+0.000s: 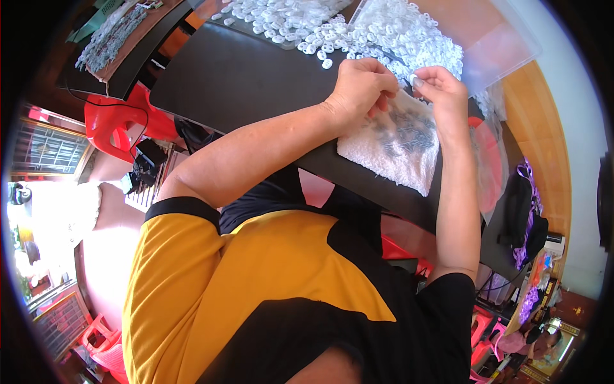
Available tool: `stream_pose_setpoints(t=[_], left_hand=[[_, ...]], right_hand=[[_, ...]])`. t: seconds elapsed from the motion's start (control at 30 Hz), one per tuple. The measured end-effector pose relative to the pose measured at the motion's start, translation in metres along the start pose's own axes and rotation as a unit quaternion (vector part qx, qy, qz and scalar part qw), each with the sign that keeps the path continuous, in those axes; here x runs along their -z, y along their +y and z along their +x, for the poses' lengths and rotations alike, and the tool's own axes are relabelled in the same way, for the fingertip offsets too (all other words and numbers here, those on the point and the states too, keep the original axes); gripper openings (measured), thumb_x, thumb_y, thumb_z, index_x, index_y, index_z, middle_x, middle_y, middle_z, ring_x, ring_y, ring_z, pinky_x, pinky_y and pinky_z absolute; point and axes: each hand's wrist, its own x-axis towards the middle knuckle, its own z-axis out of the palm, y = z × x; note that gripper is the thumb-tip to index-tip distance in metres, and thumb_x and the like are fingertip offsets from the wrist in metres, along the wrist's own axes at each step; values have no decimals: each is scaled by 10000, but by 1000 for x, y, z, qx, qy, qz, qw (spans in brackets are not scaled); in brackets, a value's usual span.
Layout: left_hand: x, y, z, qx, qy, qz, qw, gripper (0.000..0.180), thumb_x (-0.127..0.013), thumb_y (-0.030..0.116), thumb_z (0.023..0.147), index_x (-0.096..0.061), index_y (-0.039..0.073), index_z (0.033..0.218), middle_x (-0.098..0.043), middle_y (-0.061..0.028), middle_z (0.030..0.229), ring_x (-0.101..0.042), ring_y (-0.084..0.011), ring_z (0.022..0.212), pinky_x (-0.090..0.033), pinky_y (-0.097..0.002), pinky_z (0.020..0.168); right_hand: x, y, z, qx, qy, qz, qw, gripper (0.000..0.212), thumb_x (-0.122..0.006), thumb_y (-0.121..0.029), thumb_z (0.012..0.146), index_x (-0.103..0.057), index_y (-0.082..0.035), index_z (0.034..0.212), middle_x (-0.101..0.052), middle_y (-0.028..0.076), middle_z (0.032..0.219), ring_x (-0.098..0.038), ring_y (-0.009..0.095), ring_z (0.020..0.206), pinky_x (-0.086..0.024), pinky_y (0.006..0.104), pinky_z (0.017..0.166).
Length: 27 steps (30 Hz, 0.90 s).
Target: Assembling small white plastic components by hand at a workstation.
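Over a white terry cloth (377, 159) on the dark table, both my hands work close together. Small dark metal-looking pieces (416, 133) lie scattered on that cloth. My right hand (444, 99) pinches a small white plastic piece (412, 79) between thumb and forefinger. To its left, my left hand (363, 88) has its fingers curled together; whatever is between them is hidden. Just beyond the hands spreads a big heap of white oval plastic pieces with holes (409, 38), with a few strays (327, 64) at its near edge.
The dark tabletop (211, 80) extends to the left. A clear plastic sheet or tray (505, 35) borders the heap. At far left, grey pieces (115, 41) lie on another table beside a red stool (115, 121). Black and purple fabric (526, 211) hangs at right; another person (534, 342) appears lower right.
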Motion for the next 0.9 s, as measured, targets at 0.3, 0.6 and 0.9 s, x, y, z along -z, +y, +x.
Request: stream_pose_setpoints(t=[0.3,0.6,0.9], left_hand=[[-2,5,-2,-47,2,0,999,87,-678,6,764,-616,-27,815,-628,-85,694,-576,-126,500,-404,-244,404],[-3,5,-3,-58,15,2,998,83,-679,14,771,-613,-20,810,-625,-81,684,-581,-121,506,-406,-239,412],[-2,5,-4,-33,6,-27,999,97,-683,19,783,-602,-10,829,-639,-93,716,-590,-139,514,-401,-248,406]], right_hand=[[-14,-4,-24,-83,84,276,954,143,-633,0,840,-670,12,977,-678,75,888,-648,178,770,-455,274,743],[-26,-13,-31,-52,113,316,940,127,-644,1,850,-669,24,973,-673,94,899,-650,191,775,-468,281,761],[-30,-19,-33,-37,116,296,947,123,-660,-1,849,-671,28,968,-672,85,908,-646,175,798,-496,285,778]])
